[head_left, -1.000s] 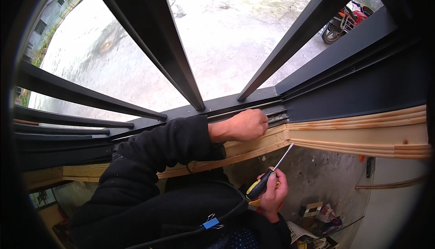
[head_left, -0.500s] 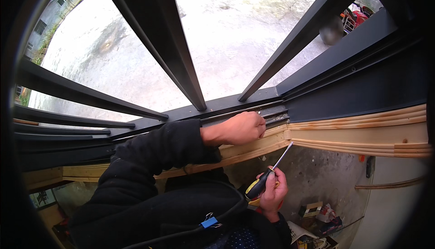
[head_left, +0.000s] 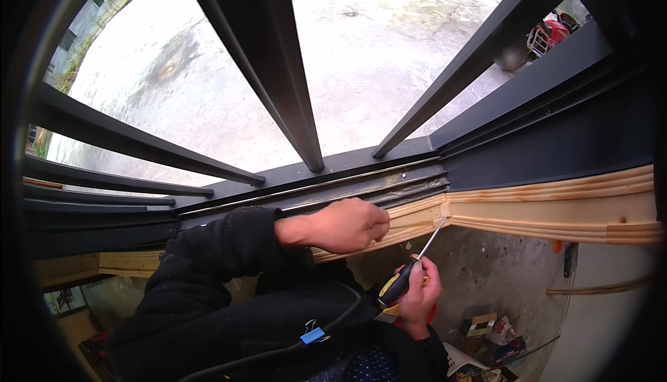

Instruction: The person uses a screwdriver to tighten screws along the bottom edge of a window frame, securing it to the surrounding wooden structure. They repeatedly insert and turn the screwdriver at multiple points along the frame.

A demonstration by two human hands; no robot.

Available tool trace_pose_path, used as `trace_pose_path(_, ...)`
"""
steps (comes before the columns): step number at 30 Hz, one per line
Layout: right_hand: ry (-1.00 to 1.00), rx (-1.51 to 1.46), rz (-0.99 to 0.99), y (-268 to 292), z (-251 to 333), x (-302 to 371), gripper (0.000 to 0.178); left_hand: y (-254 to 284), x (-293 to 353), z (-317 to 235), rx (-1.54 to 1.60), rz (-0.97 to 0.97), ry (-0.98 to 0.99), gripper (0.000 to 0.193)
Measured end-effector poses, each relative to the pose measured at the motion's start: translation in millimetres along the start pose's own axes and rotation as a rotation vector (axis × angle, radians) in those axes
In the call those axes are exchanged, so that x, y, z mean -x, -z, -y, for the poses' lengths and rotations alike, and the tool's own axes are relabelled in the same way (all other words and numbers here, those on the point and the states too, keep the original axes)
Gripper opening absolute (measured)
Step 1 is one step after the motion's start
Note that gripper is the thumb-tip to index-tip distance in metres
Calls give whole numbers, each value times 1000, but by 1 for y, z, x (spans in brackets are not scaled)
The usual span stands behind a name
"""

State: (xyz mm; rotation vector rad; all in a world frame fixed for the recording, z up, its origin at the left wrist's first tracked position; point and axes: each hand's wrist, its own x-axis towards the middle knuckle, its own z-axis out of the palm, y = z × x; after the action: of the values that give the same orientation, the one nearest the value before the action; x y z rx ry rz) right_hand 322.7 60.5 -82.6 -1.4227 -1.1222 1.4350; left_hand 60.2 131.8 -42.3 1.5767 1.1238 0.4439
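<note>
My right hand [head_left: 422, 295] is closed round a screwdriver [head_left: 397, 289] with a black and yellow handle. Its thin metal shaft slants up and right, and the tip is at the corner joint of the pale wooden trim [head_left: 528, 208]; whether they touch I cannot tell. My left hand [head_left: 340, 225], fingers curled inward, is over the left stretch of trim, just below the dark window track [head_left: 347, 191]. Its fingertips are hidden, so anything they pinch does not show. Small specks of debris lie in the track.
Dark metal bars [head_left: 278, 69] rise from the sill, with pale concrete ground [head_left: 375, 48] outside. A red motorbike [head_left: 549, 34] stands beyond. Below right, boxes [head_left: 479, 324] and bags sit on the floor. A blue binder clip [head_left: 312, 335] is on a black cord across my dark clothing.
My left hand has drawn back from the track, leftward and down toward me, uncovering more of it. My right hand holds the screwdriver in nearly the same place.
</note>
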Motion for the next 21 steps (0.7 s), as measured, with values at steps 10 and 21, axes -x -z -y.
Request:
trace_pose_path(10, 7, -30, 59, -2, 3, -2, 30, 35, 35, 6, -60, -107, 333, 27)
trace_pose_path(21, 21, -34, 56, -3, 4, -2, 30, 12, -44, 15, -178, -192, 205, 25)
